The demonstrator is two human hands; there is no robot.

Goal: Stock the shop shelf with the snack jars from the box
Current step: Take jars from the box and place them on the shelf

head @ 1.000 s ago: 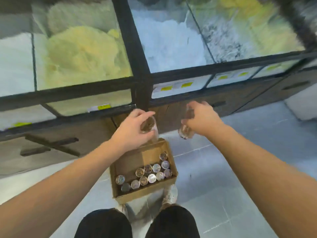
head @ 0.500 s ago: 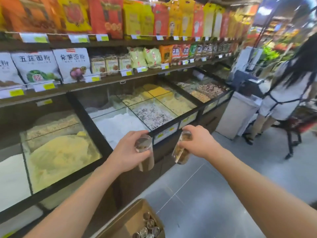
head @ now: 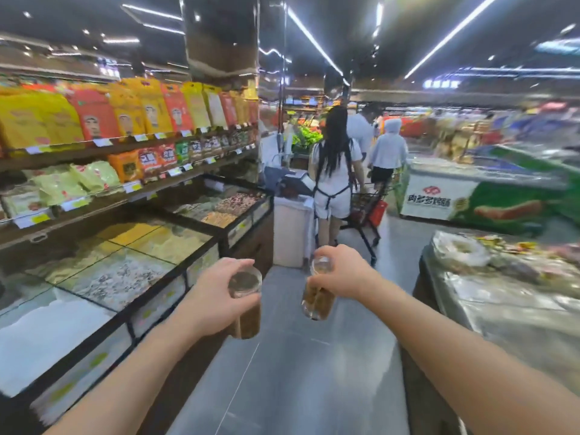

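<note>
The left hand point(head: 216, 296) grips one snack jar point(head: 245, 304) by its lid end, and the right hand point(head: 343, 277) grips a second jar point(head: 317, 301), both carried in the aisle beside the shop shelf point(head: 125, 186). Neither jar is shelved yet, so placing them remains; the box is out of view.

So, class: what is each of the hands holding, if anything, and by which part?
Left hand grips a clear snack jar around its lidded top. Right hand grips another jar near its top.
</note>
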